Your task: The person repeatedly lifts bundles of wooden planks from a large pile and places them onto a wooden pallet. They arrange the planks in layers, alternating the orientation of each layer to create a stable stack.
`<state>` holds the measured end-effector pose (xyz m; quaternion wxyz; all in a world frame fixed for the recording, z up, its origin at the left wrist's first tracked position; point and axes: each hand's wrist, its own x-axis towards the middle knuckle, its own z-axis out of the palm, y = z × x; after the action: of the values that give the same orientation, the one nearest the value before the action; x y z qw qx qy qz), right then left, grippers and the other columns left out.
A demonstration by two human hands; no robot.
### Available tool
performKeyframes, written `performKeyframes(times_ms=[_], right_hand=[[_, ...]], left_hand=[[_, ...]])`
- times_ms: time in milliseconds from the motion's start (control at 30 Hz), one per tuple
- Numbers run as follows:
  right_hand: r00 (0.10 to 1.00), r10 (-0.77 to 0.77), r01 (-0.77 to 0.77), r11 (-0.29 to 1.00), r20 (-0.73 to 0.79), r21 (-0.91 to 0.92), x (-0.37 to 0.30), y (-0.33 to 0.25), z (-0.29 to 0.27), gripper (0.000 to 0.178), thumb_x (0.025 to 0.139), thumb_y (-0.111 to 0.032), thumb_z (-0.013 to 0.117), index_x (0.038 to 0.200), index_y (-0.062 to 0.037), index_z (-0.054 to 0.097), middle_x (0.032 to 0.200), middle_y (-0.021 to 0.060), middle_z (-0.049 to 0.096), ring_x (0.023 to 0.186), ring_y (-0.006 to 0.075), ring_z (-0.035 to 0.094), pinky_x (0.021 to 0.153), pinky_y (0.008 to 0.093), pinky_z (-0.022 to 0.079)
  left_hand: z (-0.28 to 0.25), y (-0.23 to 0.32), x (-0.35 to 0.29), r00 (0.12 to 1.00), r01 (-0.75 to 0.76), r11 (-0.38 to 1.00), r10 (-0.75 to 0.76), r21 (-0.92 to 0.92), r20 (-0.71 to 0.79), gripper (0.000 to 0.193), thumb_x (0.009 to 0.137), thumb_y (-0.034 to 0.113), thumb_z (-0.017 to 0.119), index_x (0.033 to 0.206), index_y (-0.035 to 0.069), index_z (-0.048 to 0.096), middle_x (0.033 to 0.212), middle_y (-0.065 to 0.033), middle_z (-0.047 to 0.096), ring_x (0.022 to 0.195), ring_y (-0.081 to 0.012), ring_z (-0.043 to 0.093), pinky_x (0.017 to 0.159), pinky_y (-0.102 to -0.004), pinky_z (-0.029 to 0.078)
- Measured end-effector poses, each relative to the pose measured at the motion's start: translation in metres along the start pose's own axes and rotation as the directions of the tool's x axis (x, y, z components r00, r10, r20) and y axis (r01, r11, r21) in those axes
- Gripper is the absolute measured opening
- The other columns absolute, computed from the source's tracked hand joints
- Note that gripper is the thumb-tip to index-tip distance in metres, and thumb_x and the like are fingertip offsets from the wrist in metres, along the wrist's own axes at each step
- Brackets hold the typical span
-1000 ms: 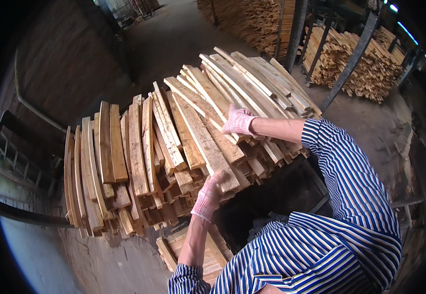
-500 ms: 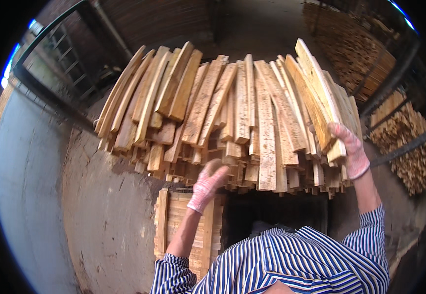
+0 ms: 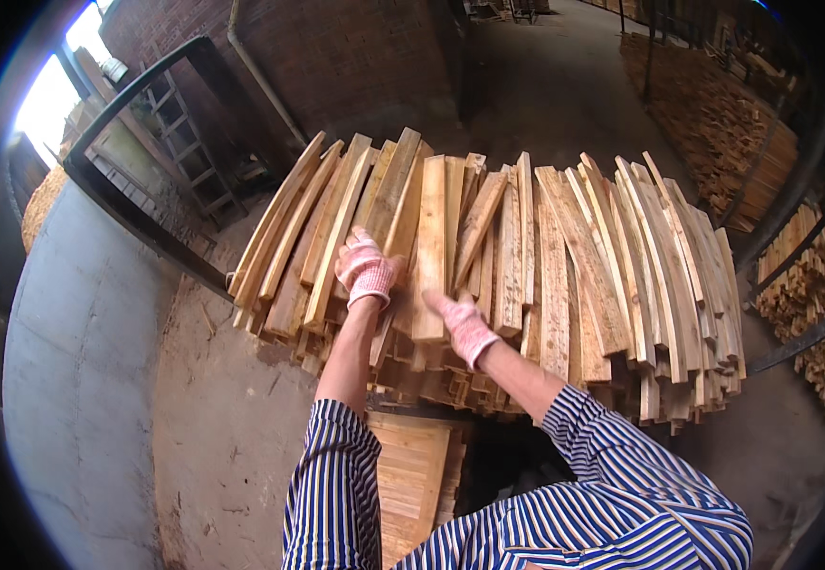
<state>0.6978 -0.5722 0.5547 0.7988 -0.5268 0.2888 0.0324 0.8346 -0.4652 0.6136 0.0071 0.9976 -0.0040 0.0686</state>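
Observation:
A wide stack of pale wooden strips (image 3: 553, 275) lies in front of me, their near ends facing me. My left hand (image 3: 369, 270), in a pink-and-white knit glove, rests on strips left of the middle, its fingers spread and the thumb apart. My right hand (image 3: 465, 326), gloved alike and slightly blurred, grips the near end of a light wooden strip (image 3: 431, 247) from its right side. That strip lies on top of the others, between my hands. The undersides of my fingers are hidden.
Below the stack stands a slatted wooden panel (image 3: 407, 475). A dark metal frame (image 3: 146, 228) and a grey wall (image 3: 80, 370) are to the left, with a ladder (image 3: 189, 142) behind. More stacked wood (image 3: 811, 304) lies at the right beyond dark bars.
My right hand has come from the stack's right end to its middle; the light strip it held there is now mid-stack. My left hand has moved up onto the strips. The view has shifted.

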Motion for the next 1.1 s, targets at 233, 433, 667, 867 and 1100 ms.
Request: performKeyframes(times_ms=[233,433,667,867,1100], right_hand=[[0.935,-0.022,-0.073,0.965,0.353,0.253,0.047,0.03,-0.011,0.112,0.085,-0.066,0.067,0.158,0.0005,0.015,0.161,0.0255,0.024,0.151,0.0297,0.022,0.12,0.0375,0.024],[0.899,-0.036,0.016,0.999,0.436,0.049,0.013,0.033,-0.038,0.095,0.099,-0.058,0.05,0.158,0.0035,0.006,0.164,0.024,0.017,0.152,0.0323,0.019,0.124,0.0419,0.019],[0.872,0.06,-0.137,0.983,0.486,0.125,-0.032,0.13,-0.067,0.051,0.098,-0.012,0.059,0.146,-0.0023,0.045,0.145,0.0171,0.054,0.136,0.026,0.051,0.12,0.0325,0.033],[0.59,-0.518,0.201,0.837,0.619,0.509,0.093,0.186,-0.113,0.042,0.095,-0.008,0.055,0.137,-0.0145,0.059,0.156,0.0119,0.042,0.147,0.0255,0.036,0.123,0.0338,0.029],[0.86,-0.237,-0.154,0.723,0.452,0.673,-0.001,0.196,-0.05,0.05,0.084,-0.014,0.067,0.133,-0.0043,0.061,0.144,0.0195,0.055,0.148,0.0289,0.035,0.122,0.0381,0.032]], left_hand=[[0.008,0.036,-0.001,0.921,0.007,0.976,0.078,-0.216,0.382,0.087,0.068,0.056,0.072,0.122,-0.011,0.059,0.123,-0.0267,0.066,0.113,-0.0378,0.067,0.09,-0.0463,0.055],[-0.003,0.024,-0.046,0.896,-0.03,0.936,0.181,-0.351,0.405,0.087,0.076,0.06,0.075,0.128,-0.008,0.057,0.119,-0.0271,0.068,0.111,-0.0335,0.068,0.093,-0.0435,0.054],[0.028,-0.056,-0.175,0.91,-0.009,0.942,0.147,-0.335,0.389,0.099,0.082,0.06,0.075,0.149,-0.003,0.037,0.116,-0.0233,0.068,0.106,-0.0306,0.067,0.089,-0.0332,0.055],[0.014,-0.033,-0.142,0.77,0.319,0.538,0.332,-0.78,0.544,0.083,0.095,0.035,0.07,0.155,-0.001,0.026,0.134,-0.0213,0.061,0.116,-0.0275,0.064,0.098,-0.0335,0.052],[0.033,-0.088,-0.159,0.745,0.214,0.791,0.247,-0.573,0.62,0.102,0.081,0.036,0.083,0.156,0.002,0.023,0.12,-0.0203,0.068,0.107,-0.0214,0.066,0.095,-0.0293,0.054]])
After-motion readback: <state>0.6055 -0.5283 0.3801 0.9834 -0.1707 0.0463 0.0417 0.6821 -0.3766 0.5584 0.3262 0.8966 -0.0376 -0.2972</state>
